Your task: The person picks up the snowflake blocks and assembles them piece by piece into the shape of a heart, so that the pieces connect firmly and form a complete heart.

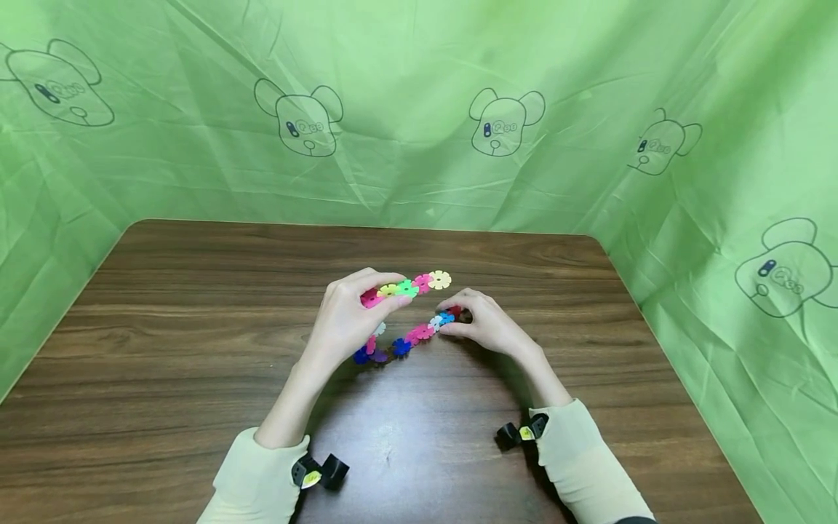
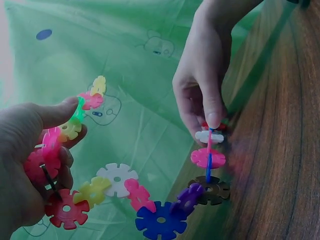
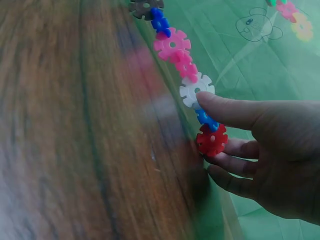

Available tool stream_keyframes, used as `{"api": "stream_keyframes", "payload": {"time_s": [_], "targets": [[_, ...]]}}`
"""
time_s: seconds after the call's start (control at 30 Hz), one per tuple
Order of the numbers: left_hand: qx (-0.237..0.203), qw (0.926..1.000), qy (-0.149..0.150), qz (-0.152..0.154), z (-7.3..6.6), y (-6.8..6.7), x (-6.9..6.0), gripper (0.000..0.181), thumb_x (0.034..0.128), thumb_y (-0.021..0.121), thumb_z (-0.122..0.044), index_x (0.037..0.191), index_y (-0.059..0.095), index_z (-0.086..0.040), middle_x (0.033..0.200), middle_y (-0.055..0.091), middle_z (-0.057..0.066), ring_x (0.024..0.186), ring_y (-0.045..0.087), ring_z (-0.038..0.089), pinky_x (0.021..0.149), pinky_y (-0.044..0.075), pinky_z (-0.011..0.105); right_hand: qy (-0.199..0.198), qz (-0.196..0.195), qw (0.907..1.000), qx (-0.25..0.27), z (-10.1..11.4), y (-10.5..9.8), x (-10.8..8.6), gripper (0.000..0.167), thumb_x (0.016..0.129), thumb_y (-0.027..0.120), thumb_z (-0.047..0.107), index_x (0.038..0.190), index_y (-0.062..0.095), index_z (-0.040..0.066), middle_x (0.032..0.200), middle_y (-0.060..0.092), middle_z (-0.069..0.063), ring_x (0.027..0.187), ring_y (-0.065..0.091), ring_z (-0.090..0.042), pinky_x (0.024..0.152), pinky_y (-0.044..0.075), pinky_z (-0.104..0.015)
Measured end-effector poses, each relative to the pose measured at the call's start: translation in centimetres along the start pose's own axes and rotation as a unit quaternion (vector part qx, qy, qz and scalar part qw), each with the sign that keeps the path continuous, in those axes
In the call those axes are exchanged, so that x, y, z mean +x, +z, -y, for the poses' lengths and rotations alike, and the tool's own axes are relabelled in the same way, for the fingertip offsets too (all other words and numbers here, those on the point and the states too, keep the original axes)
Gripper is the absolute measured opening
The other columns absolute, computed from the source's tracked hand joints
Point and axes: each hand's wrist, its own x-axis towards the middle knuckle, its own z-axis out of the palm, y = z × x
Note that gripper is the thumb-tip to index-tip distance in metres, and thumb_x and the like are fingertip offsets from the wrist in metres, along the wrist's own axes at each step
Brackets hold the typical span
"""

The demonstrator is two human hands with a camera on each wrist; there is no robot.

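Note:
A chain of interlocking plastic snowflake discs point(image 1: 419, 334) in several colours hangs in a loop between both hands. My left hand point(image 1: 347, 309) grips it near one end, thumb and fingers around pink pieces; beyond the thumb, a stretch with green and pink discs runs out to a pale yellow disc point(image 1: 440, 280). Lower in the loop hangs a dark blue disc point(image 2: 150, 227). At the opposite end, my right hand point(image 1: 484, 324) pinches the chain by a white disc point(image 3: 189, 95) and a small blue one, with a red disc point(image 3: 212, 140) near the fingers. The left palm hides part of the chain.
Both hands are over a brown wood-grain table point(image 1: 196, 327). Green cloth point(image 1: 406, 167) printed with bear-head outlines surrounds its back and sides. Black wrist cameras point(image 1: 335, 471) are strapped over the pale sleeves point(image 1: 258, 473).

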Motion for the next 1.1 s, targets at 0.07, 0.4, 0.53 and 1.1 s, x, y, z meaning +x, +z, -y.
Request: {"api": "stream_keyframes", "payload": {"time_s": [0.07, 0.4, 0.53, 1.1], "targets": [[-0.002, 1.0, -0.002, 0.001, 0.0, 0.0, 0.0, 0.024, 0.0885, 0.082, -0.035, 0.111, 0.079, -0.027, 0.099, 0.076, -0.01, 0.078, 0.058, 0.011, 0.065, 0.044, 0.026, -0.005, 0.0, 1.0, -0.007, 0.0, 0.1, 0.0, 0.036, 0.09, 0.081, 0.032, 0.122, 0.074, 0.018, 0.116, 0.07, -0.002, 0.107, 0.062, -0.019, 0.093, 0.052, -0.042], [-0.013, 0.9999, 0.001, 0.002, 0.1, 0.0, 0.0, 0.023, 0.0896, 0.081, -0.034, 0.111, 0.079, -0.025, 0.1, 0.076, -0.009, 0.077, 0.056, 0.012, 0.064, 0.044, 0.025, -0.027, -0.031, 0.998, 0.049, 0.0, -0.2, 0.1, 0.031, 0.091, 0.08, 0.023, 0.12, 0.074, 0.015, 0.117, 0.073, 0.0, 0.114, 0.065, -0.02, 0.104, 0.051, -0.046], [-0.028, 0.9995, -0.014, 0.008, 0.3, -0.1, 0.0, 0.024, 0.0903, 0.08, -0.037, 0.113, 0.078, -0.027, 0.105, 0.076, -0.009, 0.078, 0.057, 0.013, 0.066, 0.045, 0.026, -0.028, -0.052, 0.9943, 0.089, 0.1, -0.6, 0.2, 0.033, 0.089, 0.082, 0.019, 0.121, 0.074, 0.013, 0.116, 0.072, -0.003, 0.11, 0.065, -0.019, 0.104, 0.052, -0.045], [-0.135, 0.9864, -0.09, 0.027, 2.6, 0.0, 0.4, 0.025, 0.0951, 0.075, -0.032, 0.119, 0.071, -0.024, 0.085, 0.071, 0.013, 0.07, 0.062, 0.006, 0.063, 0.042, 0.023, -0.008, -0.174, 0.9406, 0.292, 1.4, -1.7, -0.2, 0.051, 0.085, 0.084, 0.009, 0.132, 0.065, 0.018, 0.11, 0.069, -0.012, 0.1, 0.074, -0.018, 0.089, 0.06, -0.026]]}}
